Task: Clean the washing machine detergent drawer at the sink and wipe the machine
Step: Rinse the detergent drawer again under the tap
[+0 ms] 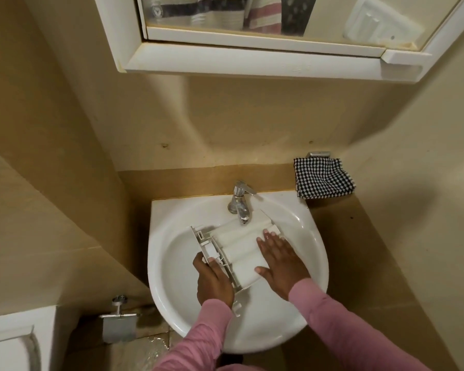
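The white detergent drawer (239,246) lies upside down in the white sink (172,218), its ribbed underside facing up, right under the chrome tap (240,202). My left hand (213,283) grips the drawer's front panel at its near left end, thumb on top. My right hand (280,259) lies flat on the drawer's underside with straight, spread fingers. Whether water runs from the tap I cannot tell. The washing machine is out of view.
A black-and-white checked cloth (323,178) hangs from a chrome holder on the wall right of the sink. A mirrored cabinet (252,57) juts out overhead. Low on the left are a toilet-paper holder (119,321) and a white toilet cistern (14,341).
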